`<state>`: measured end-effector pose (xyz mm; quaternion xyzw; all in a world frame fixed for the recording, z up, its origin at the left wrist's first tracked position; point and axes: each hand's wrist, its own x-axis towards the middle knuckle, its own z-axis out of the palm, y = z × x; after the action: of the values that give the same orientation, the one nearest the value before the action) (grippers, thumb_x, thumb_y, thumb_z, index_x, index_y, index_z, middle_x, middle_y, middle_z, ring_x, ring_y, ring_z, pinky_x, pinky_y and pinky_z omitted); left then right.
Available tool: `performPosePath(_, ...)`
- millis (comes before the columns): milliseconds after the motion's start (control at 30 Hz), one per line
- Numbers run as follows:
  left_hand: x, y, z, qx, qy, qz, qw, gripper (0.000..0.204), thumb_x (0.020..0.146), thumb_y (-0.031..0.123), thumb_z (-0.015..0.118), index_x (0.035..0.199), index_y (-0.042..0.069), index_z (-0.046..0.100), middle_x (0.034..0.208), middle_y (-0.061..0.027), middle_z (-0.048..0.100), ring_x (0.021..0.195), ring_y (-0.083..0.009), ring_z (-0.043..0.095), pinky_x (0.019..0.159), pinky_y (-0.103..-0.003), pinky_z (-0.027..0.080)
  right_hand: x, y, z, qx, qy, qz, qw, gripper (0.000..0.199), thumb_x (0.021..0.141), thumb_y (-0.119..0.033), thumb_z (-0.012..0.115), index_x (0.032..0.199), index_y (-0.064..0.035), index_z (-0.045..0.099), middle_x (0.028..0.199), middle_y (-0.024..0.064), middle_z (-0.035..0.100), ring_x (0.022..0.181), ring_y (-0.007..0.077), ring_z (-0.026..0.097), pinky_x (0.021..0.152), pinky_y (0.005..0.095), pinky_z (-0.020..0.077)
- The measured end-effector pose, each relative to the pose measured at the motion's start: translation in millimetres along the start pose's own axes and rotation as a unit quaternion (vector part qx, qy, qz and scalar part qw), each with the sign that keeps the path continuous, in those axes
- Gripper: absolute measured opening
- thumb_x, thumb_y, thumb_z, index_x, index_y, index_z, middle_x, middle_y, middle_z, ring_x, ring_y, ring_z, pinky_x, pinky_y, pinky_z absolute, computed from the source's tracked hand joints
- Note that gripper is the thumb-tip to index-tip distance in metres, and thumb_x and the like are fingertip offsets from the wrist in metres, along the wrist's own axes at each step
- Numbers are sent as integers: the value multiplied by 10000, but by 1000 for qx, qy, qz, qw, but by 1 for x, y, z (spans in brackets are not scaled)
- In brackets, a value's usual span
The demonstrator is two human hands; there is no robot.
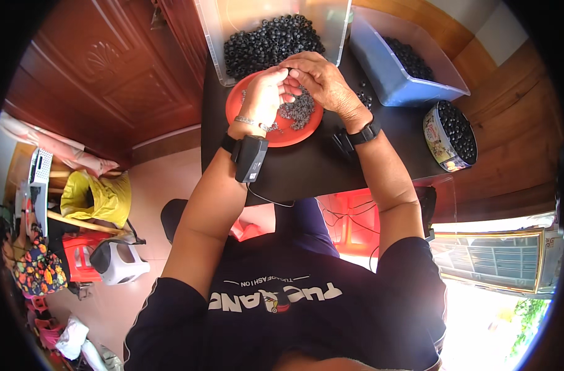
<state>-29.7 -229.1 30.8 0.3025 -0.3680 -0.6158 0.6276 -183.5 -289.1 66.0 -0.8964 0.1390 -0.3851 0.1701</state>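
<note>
My left hand (268, 94) and my right hand (320, 79) meet over a round orange-red plate (237, 104). Pinched between the fingertips of both is a small black piece (289, 72), mostly covered by the fingers. Small grey metal-looking bits (299, 110) are heaped on the plate beneath. Behind the hands, a clear plastic bin (214, 38) contains many black ring-like pieces (273, 40). A few loose black pieces (364, 99) lie on the dark table to the right of my right hand.
A blue plastic bin (412, 91) and a round printed tin (441, 143), both holding black pieces, stand right on the dark table (393, 133). A cable (271, 199) hangs from my left wrist device. Stools and a yellow bag (99, 198) are on the left.
</note>
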Motion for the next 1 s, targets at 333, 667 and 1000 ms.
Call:
performPosePath(333, -3, 2, 7, -41, 4, 4, 999, 196, 933, 199, 453, 976, 40, 559, 897, -67, 619, 763, -202, 620, 654, -299, 467, -5, -10, -9, 72, 62, 75, 993, 240, 800, -122, 686, 1027, -57, 644, 1031, 83, 629, 906, 214, 636, 757, 302, 519)
performPosePath(667, -4, 5, 7, 46, -37, 8, 998, 206, 917, 195, 479, 1007, 30, 564, 911, -51, 623, 793, -182, 613, 684, -277, 457, -7, -5, -9, 4, 74, -25, 997, 137, 790, -110, 661, 910, -50, 631, 924, 82, 652, 916, 289, 614, 799, 358, 498)
performPosePath(1000, -2, 11, -3, 86, -53, 4, 995, 228, 915, 201, 490, 1016, 19, 583, 938, -76, 632, 848, -203, 615, 736, -293, 455, -3, -12, -3, -29, 74, -30, 996, 136, 809, -92, 673, 934, -44, 651, 953, 79, 647, 897, 233, 631, 761, 309, 513)
